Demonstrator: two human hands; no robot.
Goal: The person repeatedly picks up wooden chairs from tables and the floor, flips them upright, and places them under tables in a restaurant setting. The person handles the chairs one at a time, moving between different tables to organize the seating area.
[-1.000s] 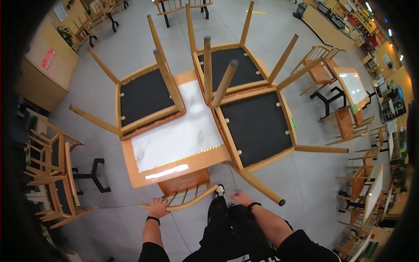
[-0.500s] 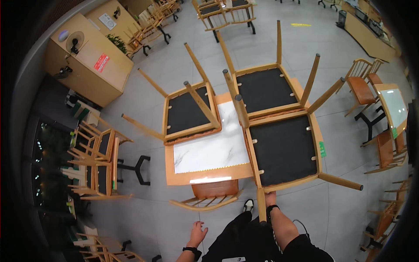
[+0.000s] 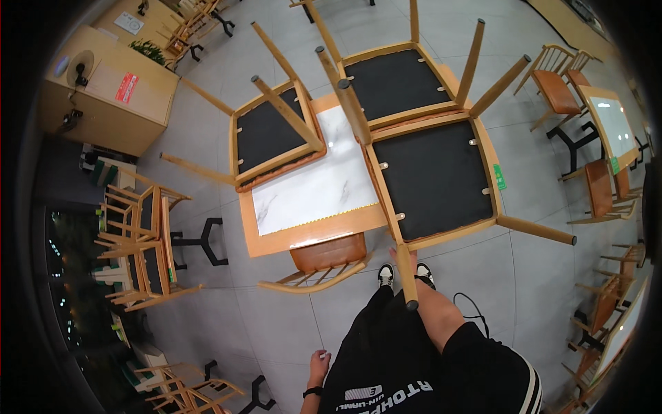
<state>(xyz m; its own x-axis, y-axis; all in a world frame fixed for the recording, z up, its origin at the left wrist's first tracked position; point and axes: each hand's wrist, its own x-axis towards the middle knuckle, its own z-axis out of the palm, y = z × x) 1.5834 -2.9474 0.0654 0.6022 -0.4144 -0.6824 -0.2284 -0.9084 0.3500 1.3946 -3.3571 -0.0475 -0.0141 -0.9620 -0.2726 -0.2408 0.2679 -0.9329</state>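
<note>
Directly in front, an upturned wooden chair (image 3: 438,183) rests on a table (image 3: 303,238) with a pale marbled inset. My right hand (image 3: 407,259) reaches to just below the chair's near edge, partly covered by its front leg; whether it grips anything is hidden. Low by my left side hangs my left hand (image 3: 318,364), fingers loosely bent, nothing visible in it. Two more upturned chairs lie on the same table, one (image 3: 393,83) behind the first and another (image 3: 272,131) at the left. An upright chair (image 3: 327,255) with a brown seat stands against the table's near side.
On the left, another table (image 3: 167,238) carries upturned chairs, its black base (image 3: 207,241) jutting out. A table (image 3: 610,124) with upright chairs (image 3: 557,90) stands right. A wooden cabinet (image 3: 121,103) fills the far left. Chair legs stick out toward me; a black cable (image 3: 472,307) hangs at my right.
The table and chairs sit higher in the view. My right hand has shifted left along the chair's near edge, behind its leg. My left hand's fingers look more bent.
</note>
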